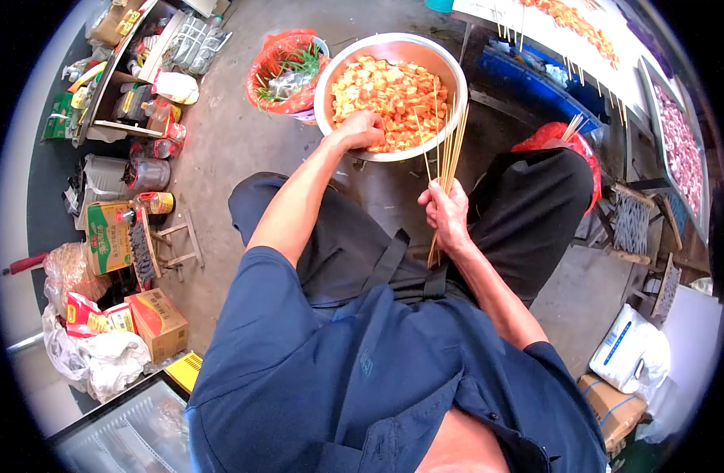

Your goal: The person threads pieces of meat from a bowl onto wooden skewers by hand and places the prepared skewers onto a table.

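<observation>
A large metal bowl (327, 118) in front of my knees holds a heap of orange, marinated-looking chunks of meat (385, 91). My left hand (363, 131) reaches over the bowl's near left rim, its curled fingers touching the chunks. Its fingertips are partly hidden, so what they pinch cannot be made out. Beside the bowl's near right edge, my right hand (447, 209) is closed around a bundle of thin bamboo skewers (455, 154). The skewers point up and fan out over the bowl's right side; their lower ends stick out below the fist.
Left of the bowl stands a bucket lined with a red bag (259, 67), with green stalks inside. At the right are a white table (626, 55) bearing skewered orange pieces, a tray of pinkish pieces (677, 142), and a red bag (594, 162) with skewers. Shelves and boxes (158, 323) line the left.
</observation>
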Demonstrator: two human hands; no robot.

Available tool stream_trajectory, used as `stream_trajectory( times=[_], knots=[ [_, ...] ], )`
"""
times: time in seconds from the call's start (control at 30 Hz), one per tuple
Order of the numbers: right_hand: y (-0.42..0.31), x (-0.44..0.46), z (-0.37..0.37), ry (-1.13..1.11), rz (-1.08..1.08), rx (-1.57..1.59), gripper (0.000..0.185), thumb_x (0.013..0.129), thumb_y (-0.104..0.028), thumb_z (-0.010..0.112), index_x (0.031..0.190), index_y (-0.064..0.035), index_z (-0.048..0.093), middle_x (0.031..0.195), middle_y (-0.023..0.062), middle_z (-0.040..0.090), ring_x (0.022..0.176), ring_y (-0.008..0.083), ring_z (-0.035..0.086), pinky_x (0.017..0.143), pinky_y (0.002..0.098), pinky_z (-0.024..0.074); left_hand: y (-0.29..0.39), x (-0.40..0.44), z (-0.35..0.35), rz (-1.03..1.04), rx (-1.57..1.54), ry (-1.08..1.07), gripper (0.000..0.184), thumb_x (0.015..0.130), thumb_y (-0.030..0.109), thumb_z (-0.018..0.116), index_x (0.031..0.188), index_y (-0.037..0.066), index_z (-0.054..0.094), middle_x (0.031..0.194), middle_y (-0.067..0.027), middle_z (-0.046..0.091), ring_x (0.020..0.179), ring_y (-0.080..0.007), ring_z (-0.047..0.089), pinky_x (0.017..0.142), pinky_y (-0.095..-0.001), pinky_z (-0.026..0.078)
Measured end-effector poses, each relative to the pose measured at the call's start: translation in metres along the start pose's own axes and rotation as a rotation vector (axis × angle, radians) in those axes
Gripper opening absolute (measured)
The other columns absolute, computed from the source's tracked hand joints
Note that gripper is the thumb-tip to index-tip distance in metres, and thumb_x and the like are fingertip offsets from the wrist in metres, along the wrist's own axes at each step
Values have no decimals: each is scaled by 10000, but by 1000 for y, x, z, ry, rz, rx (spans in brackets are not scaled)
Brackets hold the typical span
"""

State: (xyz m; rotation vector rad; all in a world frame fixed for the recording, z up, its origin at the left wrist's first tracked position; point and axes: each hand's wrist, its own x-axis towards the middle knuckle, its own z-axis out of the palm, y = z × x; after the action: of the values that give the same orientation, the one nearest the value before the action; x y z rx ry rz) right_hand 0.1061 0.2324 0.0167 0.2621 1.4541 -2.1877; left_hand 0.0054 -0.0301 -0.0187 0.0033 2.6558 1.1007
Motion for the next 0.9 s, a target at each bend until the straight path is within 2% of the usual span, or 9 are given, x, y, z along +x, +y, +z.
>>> stream_trajectory(
  times=[0.13,0.2,0.23,0.27,0.37,0.5,0.73,0.8,0.9],
  knots=[
    [1,-2,0,-14,1,1,123,928,-182,518,955,-76,461,666,50,561,392,40,343,338,193,256,11,-6,-10,-126,-103,-36,151,697,166,612,769,40,656,611,-58,608,550,-148,579,490,-299,450],
    [1,-3,0,-11,7,-5,124,929,-181,516,963,-73,466,662,47,561,393,40,344,339,193,258,15,-5,-17,-289,-350,-27,141,755,161,606,747,24,636,637,-56,613,534,-138,571,467,-272,440],
    [1,-2,0,-9,10,-11,125,930,-180,514,971,-70,471,659,45,562,395,40,346,341,194,259,18,-6,-20,-341,-556,-74,144,828,142,583,859,2,606,732,-75,632,604,-181,618,548,-293,513],
    [1,-2,1,-11,7,-11,125,930,-180,514,971,-70,471,659,45,562,395,40,346,341,194,259,21,-6,-23,-339,-554,-71,144,828,142,583,859,2,606,732,-75,632,604,-181,618,548,-293,513],
    [0,-2,2,-30,19,-21,124,932,-178,512,981,-67,488,654,41,564,400,38,353,345,194,265,27,-8,-31,-341,-1035,-98,211,919,83,495,1094,-14,429,1004,-188,634,928,-348,649,841,-445,539],
    [2,-3,3,-53,32,-44,123,935,-188,517,968,-70,507,656,26,568,410,34,364,350,193,275,37,-12,-32,-284,-1116,-117,184,930,99,492,1075,4,432,1069,-252,615,962,-360,640,830,-436,541],
    [5,-2,5,-88,32,-79,140,936,-211,522,963,-74,513,656,10,564,421,29,370,356,194,284,51,-15,-26,-241,-1243,-93,156,893,44,536,1027,23,458,990,-214,632,934,-348,649,802,-424,557],
    [6,-3,6,-89,34,-90,141,936,-212,523,963,-74,513,655,9,563,421,29,369,357,194,283,47,-15,-22,-184,-1309,5,163,856,-21,534,1004,-9,468,917,-213,624,909,-371,651,787,-457,565],
    [5,-3,6,-79,50,-93,143,935,-213,524,963,-73,513,657,9,564,422,30,371,362,191,284,47,-15,-21,-171,-1337,30,171,841,-56,528,999,-8,482,934,-205,624,915,-374,649,782,-463,565]
  ],
)
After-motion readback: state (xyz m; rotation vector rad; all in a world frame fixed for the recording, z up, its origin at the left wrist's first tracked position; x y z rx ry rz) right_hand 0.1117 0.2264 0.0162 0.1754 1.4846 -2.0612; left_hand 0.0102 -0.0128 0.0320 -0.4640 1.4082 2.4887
